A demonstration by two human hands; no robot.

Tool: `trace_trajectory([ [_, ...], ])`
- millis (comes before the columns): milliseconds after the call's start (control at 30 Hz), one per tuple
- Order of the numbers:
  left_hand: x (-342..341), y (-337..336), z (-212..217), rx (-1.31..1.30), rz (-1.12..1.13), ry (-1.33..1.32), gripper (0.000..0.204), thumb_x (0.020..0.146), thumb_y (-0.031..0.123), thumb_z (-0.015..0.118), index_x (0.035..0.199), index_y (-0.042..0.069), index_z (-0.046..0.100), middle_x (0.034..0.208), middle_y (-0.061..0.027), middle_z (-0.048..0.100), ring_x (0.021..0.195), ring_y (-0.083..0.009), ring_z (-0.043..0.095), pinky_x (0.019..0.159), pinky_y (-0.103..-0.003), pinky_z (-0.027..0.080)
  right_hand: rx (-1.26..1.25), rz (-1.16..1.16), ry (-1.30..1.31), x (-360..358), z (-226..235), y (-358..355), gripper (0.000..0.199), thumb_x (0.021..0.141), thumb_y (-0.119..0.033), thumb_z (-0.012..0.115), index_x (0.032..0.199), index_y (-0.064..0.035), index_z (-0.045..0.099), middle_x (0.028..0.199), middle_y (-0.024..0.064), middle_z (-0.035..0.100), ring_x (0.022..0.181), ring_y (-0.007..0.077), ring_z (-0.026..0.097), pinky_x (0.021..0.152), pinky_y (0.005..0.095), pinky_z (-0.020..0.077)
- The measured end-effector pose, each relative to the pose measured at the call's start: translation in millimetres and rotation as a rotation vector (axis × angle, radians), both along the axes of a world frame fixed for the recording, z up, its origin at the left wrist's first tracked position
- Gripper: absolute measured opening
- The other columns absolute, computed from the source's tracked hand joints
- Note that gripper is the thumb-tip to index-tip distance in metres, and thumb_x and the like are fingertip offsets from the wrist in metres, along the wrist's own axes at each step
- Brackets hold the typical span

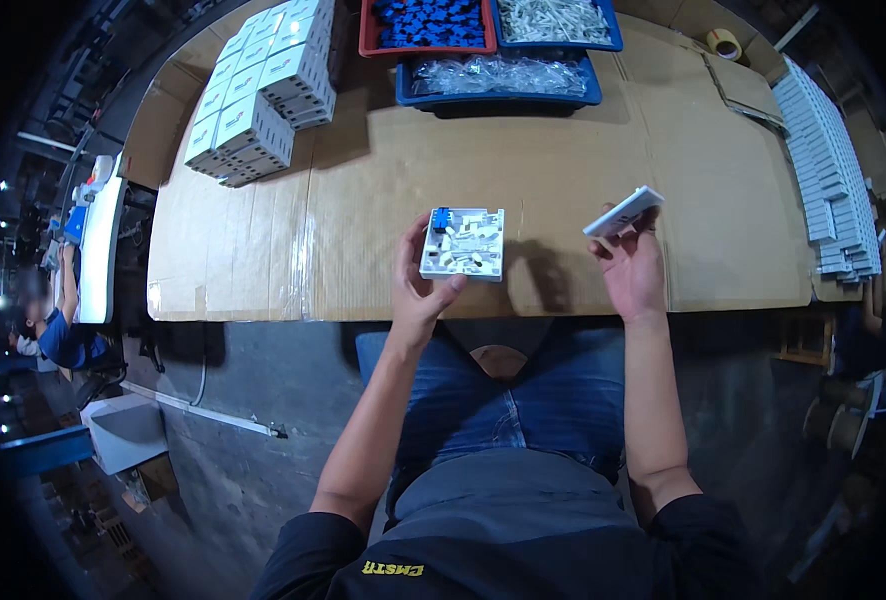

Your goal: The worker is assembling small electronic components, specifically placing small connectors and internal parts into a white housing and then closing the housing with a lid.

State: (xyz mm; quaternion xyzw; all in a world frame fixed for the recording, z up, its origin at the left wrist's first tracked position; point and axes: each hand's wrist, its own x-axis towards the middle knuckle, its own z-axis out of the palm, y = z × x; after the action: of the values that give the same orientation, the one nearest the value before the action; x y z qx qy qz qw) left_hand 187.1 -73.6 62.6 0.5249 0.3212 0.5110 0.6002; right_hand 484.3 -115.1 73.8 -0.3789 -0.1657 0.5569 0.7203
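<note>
My left hand [418, 285] is closed on a white square plastic housing [475, 270], thumb along its near edge and fingers at its left side. The housing's open face is turned up, showing a small blue part [442, 219] in the far left corner and several small pale pieces inside. Further right, my right hand [631, 265] holds up a flat white cover plate [625, 210], tilted, with its fingers behind and under it. The plate and the housing are well apart, both above the cardboard-covered table [363, 250].
White boxes [253, 130] are stacked at the far left. Beyond my hands stand a red bin [428, 48] of blue parts, a blue bin [553, 45] of white pieces and a blue tray [498, 98] of clear parts. White plates [833, 180] line the right edge, near a tape roll [724, 43].
</note>
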Motion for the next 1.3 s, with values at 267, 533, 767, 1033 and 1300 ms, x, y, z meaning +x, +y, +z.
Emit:
trace_trajectory([
  [267, 28, -16, 27, -0.550, -0.128, -0.725, 0.077, 0.098, 0.050, 0.051, 0.159, 0.006, 0.035, 0.153, -0.0174, 0.050, 0.136, -0.0475, 0.054, 0.113, -0.056, 0.047, 0.030, 0.129, -0.006, -28, 12, -5, 0.028, 0.105, -0.012, 0.061, 0.132, -0.0040, 0.062, 0.106, 0.0058, 0.071, 0.085, 0.0130, 0.066, 0.073, 0.0313, 0.0547],
  [533, 25, -22, 19, -0.781, -0.196, -0.655, 0.065, 0.105, 0.058, 0.041, 0.159, 0.023, 0.037, 0.152, -0.0202, 0.052, 0.119, -0.0428, 0.066, 0.090, -0.052, 0.059, 0.118, 0.351, -0.095, -38, 28, -17, 0.066, 0.089, 0.003, 0.072, 0.150, -0.0015, 0.046, 0.134, 0.0072, 0.055, 0.110, 0.0150, 0.059, 0.089, 0.0281, 0.0518],
  [767, 20, -26, 16, -0.600, -0.372, -0.379, 0.084, 0.099, 0.050, 0.064, 0.164, 0.022, 0.020, 0.150, -0.0236, 0.052, 0.118, -0.0358, 0.066, 0.094, -0.048, 0.059, 0.064, 0.210, -0.165, -46, 38, -13, 0.051, 0.099, -0.007, 0.065, 0.147, -0.0039, 0.046, 0.118, 0.0050, 0.058, 0.100, 0.0135, 0.058, 0.087, 0.0311, 0.0516],
  [1033, 32, -27, 20, -0.617, -0.350, -0.611, 0.075, 0.104, 0.058, 0.049, 0.157, 0.007, 0.035, 0.146, -0.0253, 0.054, 0.134, -0.0436, 0.058, 0.107, -0.054, 0.052, -0.002, 0.288, -0.123, -34, 12, -13, 0.025, 0.107, -0.030, 0.062, 0.124, -0.0126, 0.066, 0.083, -0.0007, 0.056, 0.066, 0.0090, 0.050, 0.060, 0.0285, 0.0478],
  [1300, 32, -32, 21, -0.751, -0.355, -0.670, 0.088, 0.099, 0.071, 0.043, 0.155, 0.002, 0.042, 0.136, -0.0265, 0.061, 0.119, -0.0422, 0.066, 0.103, -0.052, 0.053, -0.059, 0.019, -0.031, -29, 10, -4, 0.020, 0.104, -0.021, 0.066, 0.118, -0.0060, 0.067, 0.091, 0.0008, 0.068, 0.076, 0.0110, 0.064, 0.063, 0.0265, 0.0519],
])
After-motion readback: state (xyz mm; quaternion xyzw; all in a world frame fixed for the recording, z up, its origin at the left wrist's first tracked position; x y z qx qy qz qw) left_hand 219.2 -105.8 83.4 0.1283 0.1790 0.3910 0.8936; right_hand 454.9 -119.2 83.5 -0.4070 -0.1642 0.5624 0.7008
